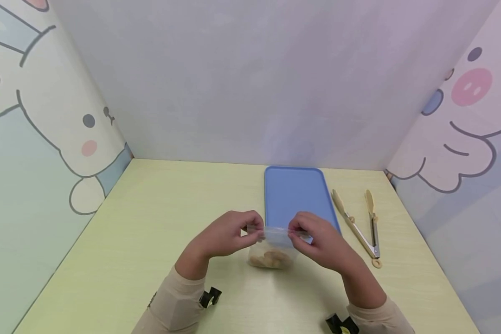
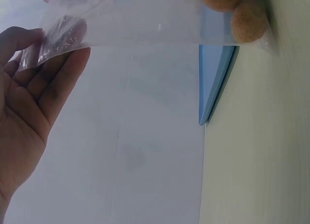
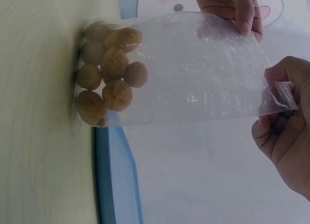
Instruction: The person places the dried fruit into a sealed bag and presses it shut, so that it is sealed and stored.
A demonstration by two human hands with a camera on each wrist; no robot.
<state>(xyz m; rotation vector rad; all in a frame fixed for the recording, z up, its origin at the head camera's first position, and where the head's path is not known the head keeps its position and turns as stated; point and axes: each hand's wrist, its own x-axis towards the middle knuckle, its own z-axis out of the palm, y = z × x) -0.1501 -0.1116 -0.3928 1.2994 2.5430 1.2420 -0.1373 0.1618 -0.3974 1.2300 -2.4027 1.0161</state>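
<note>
A clear plastic bag [image 1: 277, 239] stands upright on the table in front of me, with several round, rough brown balls [image 3: 116, 94] gathered at its bottom. My left hand [image 1: 229, 234] pinches the top left corner of the bag between thumb and fingers. At the opposite top corner, my right hand [image 1: 323, 243] pinches the plastic the same way. The top edge is stretched between both hands. In the left wrist view the left thumb lies in front of the film and the fingers behind it.
Behind the bag lies a blue tray [image 1: 296, 190] on the pale yellow table [image 1: 183, 195]. A pair of tongs [image 1: 363, 236] with beige tips lies spread to the right of the tray. A grey wall [image 1: 234, 93] and cartoon-printed side panels [image 1: 54, 111] surround the table.
</note>
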